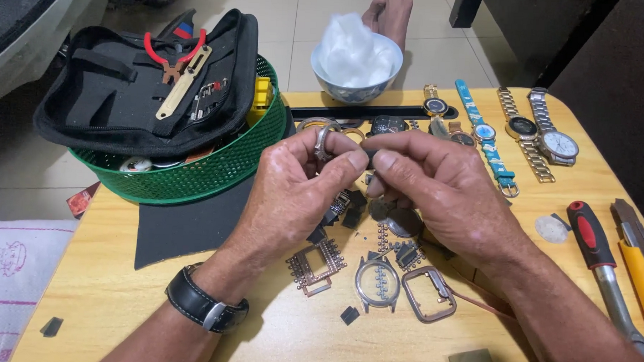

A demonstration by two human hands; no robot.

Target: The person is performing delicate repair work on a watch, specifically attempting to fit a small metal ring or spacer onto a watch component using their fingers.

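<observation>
My left hand (297,184) pinches a round silver watch case ring (323,140) upright between thumb and fingers. My right hand (436,185) meets it from the right, thumb and forefinger pressed together on something small and dark that I cannot make out. Both hands hover above loose watch parts on the wooden table (118,302): a square copper-coloured case (314,265), a round silver case (377,283) and a rounded-square copper bezel (429,294). A black-strapped watch (205,307) is on my left wrist.
A green basket (215,171) holds an open black tool pouch (125,88) with red pliers (173,54). A bowl of white cotton (355,61) stands at the back. Several wristwatches (545,135) lie at the back right. A red-handled screwdriver (598,251) and a yellow knife (640,263) lie right.
</observation>
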